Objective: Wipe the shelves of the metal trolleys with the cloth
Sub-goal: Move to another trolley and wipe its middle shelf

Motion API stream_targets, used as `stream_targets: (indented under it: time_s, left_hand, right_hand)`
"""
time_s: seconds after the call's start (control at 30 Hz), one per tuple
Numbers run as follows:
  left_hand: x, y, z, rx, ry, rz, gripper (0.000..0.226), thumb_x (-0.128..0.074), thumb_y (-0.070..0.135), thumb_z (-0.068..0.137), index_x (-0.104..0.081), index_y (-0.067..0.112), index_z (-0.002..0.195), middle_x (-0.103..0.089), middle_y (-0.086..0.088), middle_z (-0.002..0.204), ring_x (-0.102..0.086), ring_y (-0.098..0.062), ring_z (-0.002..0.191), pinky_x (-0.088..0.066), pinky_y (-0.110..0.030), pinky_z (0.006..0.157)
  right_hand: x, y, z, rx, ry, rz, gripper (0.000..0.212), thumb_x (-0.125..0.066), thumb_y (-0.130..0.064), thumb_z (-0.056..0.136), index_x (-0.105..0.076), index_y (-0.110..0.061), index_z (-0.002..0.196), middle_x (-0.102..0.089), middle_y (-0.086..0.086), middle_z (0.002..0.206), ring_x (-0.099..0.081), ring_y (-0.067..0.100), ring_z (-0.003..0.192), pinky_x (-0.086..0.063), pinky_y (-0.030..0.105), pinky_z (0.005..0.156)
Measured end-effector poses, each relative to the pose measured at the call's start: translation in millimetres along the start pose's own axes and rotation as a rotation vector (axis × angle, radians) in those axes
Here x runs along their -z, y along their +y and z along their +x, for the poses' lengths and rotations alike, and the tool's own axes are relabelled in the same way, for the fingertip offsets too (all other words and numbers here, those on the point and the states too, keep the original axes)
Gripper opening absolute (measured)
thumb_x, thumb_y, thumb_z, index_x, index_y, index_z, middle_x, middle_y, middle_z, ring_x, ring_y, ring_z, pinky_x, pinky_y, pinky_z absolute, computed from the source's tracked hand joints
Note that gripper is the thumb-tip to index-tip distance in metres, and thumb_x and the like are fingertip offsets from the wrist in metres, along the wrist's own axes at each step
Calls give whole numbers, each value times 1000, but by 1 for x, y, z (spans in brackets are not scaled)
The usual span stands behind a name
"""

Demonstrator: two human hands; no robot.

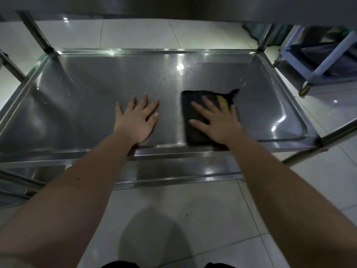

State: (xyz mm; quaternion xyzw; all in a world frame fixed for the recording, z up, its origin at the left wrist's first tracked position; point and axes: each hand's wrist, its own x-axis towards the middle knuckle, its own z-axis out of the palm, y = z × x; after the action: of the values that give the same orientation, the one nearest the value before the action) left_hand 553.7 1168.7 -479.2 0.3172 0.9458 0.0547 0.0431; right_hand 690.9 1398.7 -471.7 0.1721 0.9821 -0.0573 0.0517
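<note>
One metal post [36,32] stands at the upper left of the frame and a second post [265,37] at the upper right, both at the back corners of the steel shelf [154,51]. An upper shelf [193,6] runs across the top of the frame, overhanging it, and a lower shelf [173,171] shows beneath its near edge. At the upper right, beyond the trolley, a blue-grey cart [324,60] sits on the pale tiled floor [212,219], its wheel [304,90] near the shelf's right rim but apart from it. The shelf is a shallow tray with a raised lip all round and rounded corners. Its surface lies bare and shiny left of the left hand, behind both hands and right of the cloth. The dark cloth [193,136], folded to a rough rectangle with a bit of yellow at its far right corner, lies flat right of the shelf's centre, its near end at the front lip. The right hand [216,120] lies palm down on it, fingers straight and spread, pressing rather than gripping. The left hand [137,120] rests flat on bare metal left of the cloth, apart from it, fingers spread, holding nothing, its heel at the front lip.
</note>
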Motion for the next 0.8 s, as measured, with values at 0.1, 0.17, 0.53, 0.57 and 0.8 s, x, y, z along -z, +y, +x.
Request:
stream_targets:
  time_s: [0.1, 0.17, 0.53, 0.57, 0.8]
  left_hand:
    - [-3, 0, 1, 3, 6, 0, 52, -15, 55, 101, -6, 50, 153, -2, 11, 165, 0, -24, 152, 3, -63, 116]
    - [-5, 3, -1, 3, 12, 19, 53, -14, 55, 101, -6, 50, 153, -2, 10, 165, -1, -25, 152, 2, -64, 116]
    - [-2, -2, -7, 26, -3, 17, 53, -16, 57, 101, -7, 50, 153, -1, 10, 165, -1, -23, 152, 1, -60, 118]
    - [-1, -3, -7, 24, -3, 7, 53, -16, 57, 101, -8, 50, 153, -2, 10, 165, -2, -23, 152, 1, -60, 118]
    - [-5, 5, -7, 31, 7, 1, 53, -17, 57, 100, -11, 50, 152, -5, 11, 165, -3, -23, 152, 1, -59, 118]
  right_hand:
    - [9, 101, -20, -236, -24, 3, 73, -19, -87, 79, 1, -63, 145, 4, -18, 163, 5, 30, 150, -3, 61, 117]
    - [14, 141, -34, -331, -47, 12, 64, -23, -78, 88, 3, -64, 144, 5, -18, 164, 5, 32, 150, -2, 62, 117]
    - [0, -59, 1, 100, -86, -45, 69, -18, -80, 88, 5, -57, 149, 10, -16, 163, 13, 36, 149, 6, 68, 113]
    - [1, -48, -2, 104, -75, -25, 68, -19, -80, 88, 3, -58, 148, 8, -17, 163, 12, 33, 149, 6, 65, 114]
    - [17, 147, -57, -351, -70, 21, 63, -26, -72, 92, 5, -61, 146, 6, -17, 164, 7, 31, 150, -1, 61, 117]
